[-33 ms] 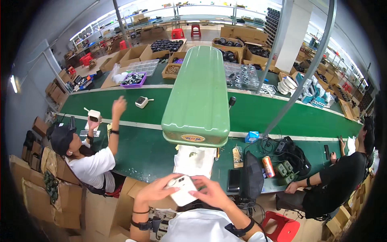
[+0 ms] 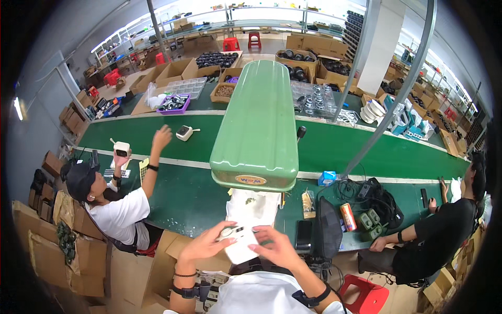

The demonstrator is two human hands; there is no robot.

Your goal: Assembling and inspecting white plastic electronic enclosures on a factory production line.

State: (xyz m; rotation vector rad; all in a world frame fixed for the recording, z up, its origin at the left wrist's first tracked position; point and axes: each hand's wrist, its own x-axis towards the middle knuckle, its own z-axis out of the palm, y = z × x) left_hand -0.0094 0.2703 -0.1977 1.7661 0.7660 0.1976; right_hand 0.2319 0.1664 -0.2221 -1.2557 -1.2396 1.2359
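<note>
One white casing (image 2: 241,251), smooth, flat and round-cornered with small dark openings near its far edge, is held nearer me than the green machine housing (image 2: 254,131), ridged and glossy. I see the left hand (image 2: 208,242) and right hand (image 2: 277,247) pinching its opposite sides between fingers and thumbs. Left of the housing I count two white devices: one on the green belt (image 2: 204,141), one in a co-worker's hand (image 2: 121,159). Right of it, one orange cylindrical can (image 2: 348,217) occupies the desk (image 2: 193,196).

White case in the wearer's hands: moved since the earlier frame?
Yes, slightly: the white case is a little farther forward, nearer the green machine, which sits in the same place.
</note>
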